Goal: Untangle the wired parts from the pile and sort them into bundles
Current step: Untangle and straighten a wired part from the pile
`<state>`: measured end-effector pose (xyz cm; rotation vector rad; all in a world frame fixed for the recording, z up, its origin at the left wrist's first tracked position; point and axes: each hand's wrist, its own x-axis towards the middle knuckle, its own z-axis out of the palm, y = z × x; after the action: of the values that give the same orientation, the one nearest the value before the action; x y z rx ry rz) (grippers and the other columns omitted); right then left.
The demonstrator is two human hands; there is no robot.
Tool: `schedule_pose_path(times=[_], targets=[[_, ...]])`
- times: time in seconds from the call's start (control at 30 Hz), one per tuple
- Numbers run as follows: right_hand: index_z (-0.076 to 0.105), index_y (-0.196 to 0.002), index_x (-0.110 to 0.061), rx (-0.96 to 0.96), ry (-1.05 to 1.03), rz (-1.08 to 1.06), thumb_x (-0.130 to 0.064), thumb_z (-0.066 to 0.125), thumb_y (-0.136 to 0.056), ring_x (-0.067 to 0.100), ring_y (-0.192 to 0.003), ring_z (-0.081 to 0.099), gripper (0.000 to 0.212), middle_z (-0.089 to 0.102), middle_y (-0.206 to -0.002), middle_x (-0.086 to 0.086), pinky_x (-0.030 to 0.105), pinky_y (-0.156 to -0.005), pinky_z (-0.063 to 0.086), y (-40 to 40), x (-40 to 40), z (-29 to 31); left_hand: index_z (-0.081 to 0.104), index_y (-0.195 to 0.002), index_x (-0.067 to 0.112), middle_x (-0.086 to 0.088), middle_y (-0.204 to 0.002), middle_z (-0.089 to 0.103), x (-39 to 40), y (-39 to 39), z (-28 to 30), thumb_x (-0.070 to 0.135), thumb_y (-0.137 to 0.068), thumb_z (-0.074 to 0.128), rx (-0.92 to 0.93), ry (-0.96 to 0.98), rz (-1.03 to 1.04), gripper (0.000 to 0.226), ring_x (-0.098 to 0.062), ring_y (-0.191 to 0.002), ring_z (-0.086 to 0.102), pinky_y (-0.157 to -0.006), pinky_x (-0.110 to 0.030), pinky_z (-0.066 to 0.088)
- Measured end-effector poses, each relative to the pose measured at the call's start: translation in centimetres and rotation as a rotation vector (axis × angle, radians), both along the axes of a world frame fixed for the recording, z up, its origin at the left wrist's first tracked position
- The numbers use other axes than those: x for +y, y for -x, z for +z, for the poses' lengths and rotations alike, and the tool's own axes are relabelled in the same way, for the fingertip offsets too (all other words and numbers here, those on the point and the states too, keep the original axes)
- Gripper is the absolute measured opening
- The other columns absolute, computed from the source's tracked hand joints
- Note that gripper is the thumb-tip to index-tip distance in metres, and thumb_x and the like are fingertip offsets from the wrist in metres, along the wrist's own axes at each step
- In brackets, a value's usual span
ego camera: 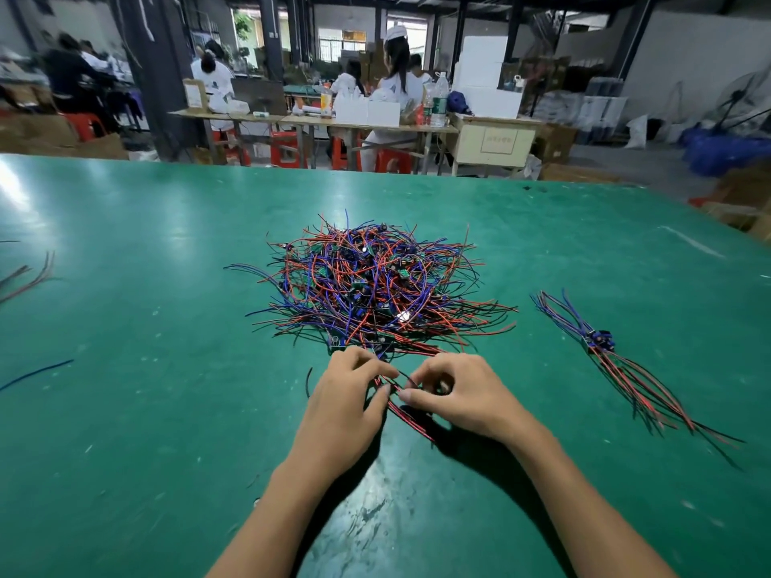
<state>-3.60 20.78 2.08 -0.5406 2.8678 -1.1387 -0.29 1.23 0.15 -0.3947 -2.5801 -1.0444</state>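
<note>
While the big pile [371, 285] of red, blue and black wired parts is sitting in the middle of the green tabletop [146, 327], both hands are working at its near edge. Left hand [346, 406] is lying with fingers curled, thumb and fingertips pinching a strand of red and black wires [411, 419] that is trailing out of the pile toward the person. Right hand [463, 394] is meeting it from the other side, fingers bent and pinching the same strand just beside the left fingertips, so the two hands are nearly touching.

Off to the right, well apart from the pile, a sorted bundle [600, 344] is lying flat, its small dark parts gathered at one spot, blue leads fanning away from the person and red and black leads fanning toward the near right.

Near the left edge, a few loose wires [25, 279] are resting, and a single blue wire [35, 374] is lying nearer the person.

Beyond the tabletop, seated workers [396, 81] are sitting at other benches among red stools.
</note>
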Motion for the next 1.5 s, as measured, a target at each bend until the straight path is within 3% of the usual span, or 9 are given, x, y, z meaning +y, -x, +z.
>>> schedule_pose_path(times=[0.13, 0.37, 0.53, 0.73, 0.9, 1.1, 1.23, 1.33, 1.5], targets=[[0.079, -0.091, -0.027, -0.064, 0.218, -0.018, -0.022, 0.082, -0.084, 0.000, -0.062, 0.061, 0.010, 0.073, -0.069, -0.009, 0.019, -0.065, 0.048, 0.7, 1.2, 0.2, 0.070, -0.108, 0.025, 0.007, -0.110, 0.056, 0.0, 0.1, 0.4, 0.005, -0.083, 0.065, 0.025, 0.087, 0.122, 0.033, -0.018, -0.110, 0.049, -0.093, -0.038, 0.042], [0.078, -0.090, -0.039, -0.093, 0.102, 0.028, -0.065, 0.083, -0.068, -0.002, -0.054, 0.047, 0.034, 0.062, -0.066, -0.016, 0.012, -0.054, 0.034, 0.3, 0.9, -0.4, 0.073, -0.109, 0.025, 0.005, -0.111, 0.054, 0.2, 0.0, 0.2, 0.008, -0.081, 0.067, 0.072, 0.128, 0.151, 0.033, -0.018, -0.110, 0.048, -0.089, -0.035, 0.040], [0.080, -0.088, -0.032, -0.039, 0.099, 0.054, -0.040, 0.085, -0.078, 0.001, -0.056, 0.047, 0.014, 0.070, -0.071, 0.001, 0.024, -0.058, 0.039, 0.4, 0.4, -0.5, 0.069, -0.112, 0.023, 0.004, -0.114, 0.045, 0.0, -0.1, 0.2, 0.007, -0.086, 0.067, -0.001, -0.041, 0.110, 0.031, -0.014, -0.107, 0.053, -0.095, -0.037, 0.047], [0.080, -0.100, -0.031, -0.091, 0.110, 0.059, -0.030, 0.088, -0.077, -0.002, -0.066, 0.059, 0.024, 0.073, -0.077, -0.016, 0.017, -0.067, 0.047, 0.6, 1.7, -0.1, 0.064, -0.116, 0.023, 0.004, -0.113, 0.049, 0.0, -0.1, 0.2, -0.005, -0.083, 0.056, -0.036, -0.095, 0.140, 0.044, -0.019, -0.097, 0.059, -0.089, -0.042, 0.050], [0.081, -0.101, -0.021, -0.179, 0.451, 0.027, -0.016, 0.081, -0.085, 0.007, -0.079, 0.068, 0.016, 0.079, -0.090, 0.002, 0.021, -0.077, 0.052, 0.4, 1.8, 0.6, 0.064, -0.113, 0.026, 0.007, -0.109, 0.057, -0.1, 0.0, 0.3, -0.005, -0.082, 0.055, 0.002, -0.137, 0.236, 0.045, -0.018, -0.088, 0.059, -0.083, -0.041, 0.050], [0.075, -0.119, -0.022, -0.415, 0.918, 0.083, -0.037, 0.077, -0.082, 0.013, -0.064, 0.067, 0.040, 0.073, -0.086, 0.011, 0.018, -0.065, 0.058, -0.3, 2.2, 2.6, 0.067, -0.103, 0.031, 0.010, -0.105, 0.056, 0.0, -0.3, 0.7, 0.002, -0.083, 0.062, 0.064, -0.121, 0.317, 0.036, -0.014, -0.102, 0.053, -0.086, -0.037, 0.047], [0.075, -0.117, -0.032, -0.556, 1.067, 0.131, -0.052, 0.089, -0.068, 0.006, -0.058, 0.065, 0.055, 0.068, -0.079, 0.003, 0.013, -0.059, 0.056, -0.7, 2.1, 3.0, 0.070, -0.102, 0.026, 0.010, -0.102, 0.056, 0.4, -0.6, 1.2, 0.021, -0.088, 0.069, 0.262, -0.085, 0.213, 0.015, -0.015, -0.101, 0.051, -0.089, -0.036, 0.045], [0.074, -0.118, -0.032, -0.568, 1.048, 0.178, -0.054, 0.094, -0.057, 0.014, -0.070, 0.073, 0.067, 0.071, -0.084, 0.003, 0.017, -0.060, 0.058, -1.0, 1.5, 2.9, 0.068, -0.110, 0.023, 0.009, -0.105, 0.058, 1.0, -1.2, 1.4, 0.036, -0.096, 0.060, 0.406, -0.128, 0.030, 0.021, -0.014, -0.102, 0.053, -0.091, -0.031, 0.045], [0.073, -0.116, -0.033, -0.507, 0.905, 0.120, -0.044, 0.083, -0.075, 0.026, -0.092, 0.074, 0.043, 0.075, -0.098, 0.006, 0.028, -0.071, 0.059, -1.0, 0.1, 1.6, 0.069, -0.121, 0.014, 0.002, -0.106, 0.063, 1.9, -1.0, 0.7, 0.031, -0.091, 0.073, 0.462, -0.075, -0.099, 0.034, -0.017, -0.096, 0.055, -0.088, -0.027, 0.047]])
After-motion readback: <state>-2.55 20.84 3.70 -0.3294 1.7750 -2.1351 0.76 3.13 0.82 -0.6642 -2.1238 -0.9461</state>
